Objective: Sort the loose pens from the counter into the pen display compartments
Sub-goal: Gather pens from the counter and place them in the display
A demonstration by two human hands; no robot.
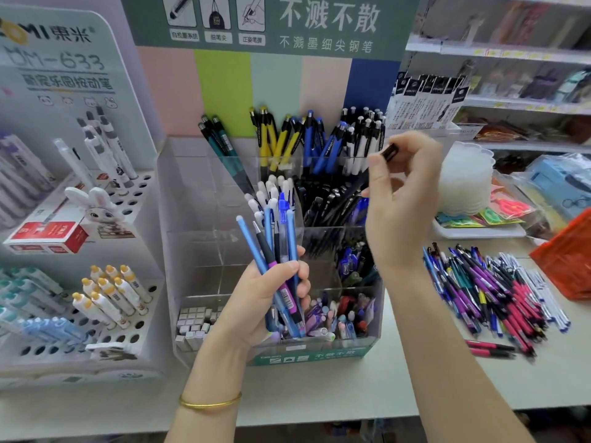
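**Mia:** Where are the loose pens?

**Tom:** A big heap of loose pens [489, 292] lies on the table [319, 388], on the right, just beside the right arm. Two pink pens [489, 348] lie a little apart from the heap, closer to the front edge.

**Mia:** What do the hands hold?

**Tom:** The left hand [265, 298] has its fingers curled round a bunch of pens [275, 251]. Most are blue, and they point up in front of the pen display [192, 251]. The right hand [399, 199] is higher up. Its thumb and fingers pinch a black pen [389, 152] near the top end. That pen is blurry. It slants down over the box of black pens [329, 199], and I cannot tell if it touches them.

**Mia:** What is in the display?

**Tom:** It has clear walls. The back row has teal, yellow, blue and black-and-white pens standing up. White-topped pens [271, 190] stand just behind the bunch. The boxes on the left side are see-through, and the lowest one holds small white blocks [192, 324].

**Mia:** And around it?

**Tom:** A white stand with a bunny [96, 206] is on the left. An orange basket [569, 260] sits just past the heap. A gold bangle [209, 403] is on the left wrist.
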